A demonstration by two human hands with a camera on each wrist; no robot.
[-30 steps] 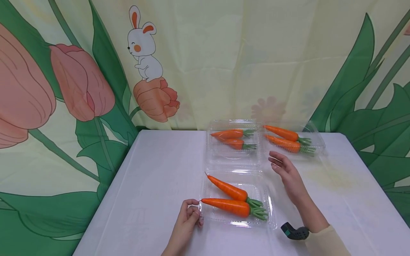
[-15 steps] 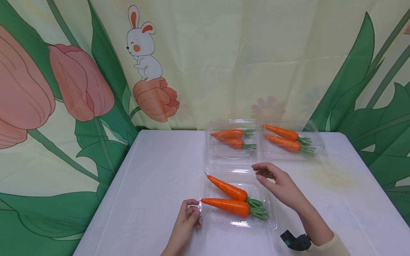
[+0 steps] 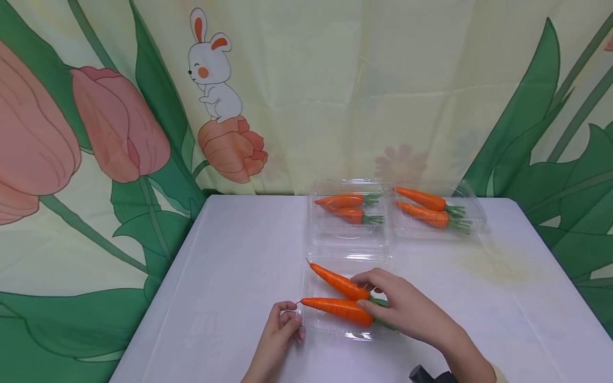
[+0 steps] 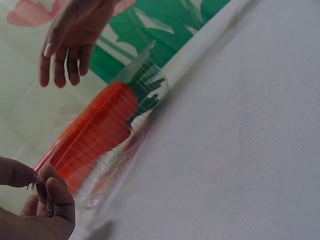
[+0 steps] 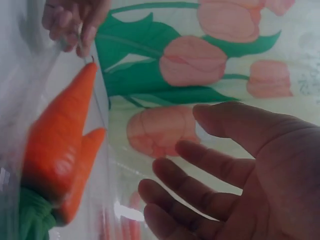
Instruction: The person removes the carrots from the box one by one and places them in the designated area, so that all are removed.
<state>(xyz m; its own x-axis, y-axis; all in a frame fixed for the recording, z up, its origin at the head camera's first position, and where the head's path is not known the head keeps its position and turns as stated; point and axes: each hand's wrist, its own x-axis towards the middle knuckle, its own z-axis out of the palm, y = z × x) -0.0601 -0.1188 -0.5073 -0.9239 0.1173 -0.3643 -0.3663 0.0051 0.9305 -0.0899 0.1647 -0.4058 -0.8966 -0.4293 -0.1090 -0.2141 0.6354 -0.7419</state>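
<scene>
A clear plastic clamshell box [image 3: 356, 336] sits on the table in front, with two orange carrots in it, green stalks to the right. The front carrot [image 3: 335, 309] lies nearest the person; the rear carrot [image 3: 332, 279] slants behind it. My left hand [image 3: 282, 327] pinches the box's left rim between thumb and forefinger, close to the front carrot's tip, as the left wrist view [image 4: 42, 177] also shows. Over the stalk ends hovers my right hand [image 3: 402, 306], hiding part of them. In the right wrist view its fingers [image 5: 200, 162] are spread and loosely bent, holding nothing.
The box's clear lid [image 3: 349, 246] is folded back behind it. At the table's far edge are a left clear box [image 3: 313, 223] and a right one [image 3: 479, 213], each with two carrots. A printed curtain [image 3: 306, 96] hangs behind the white table [image 3: 230, 276].
My right hand has come from beside the rear boxes, leftward and toward the person, to just over the carrots in the front box. The left hand has stayed on the rim.
</scene>
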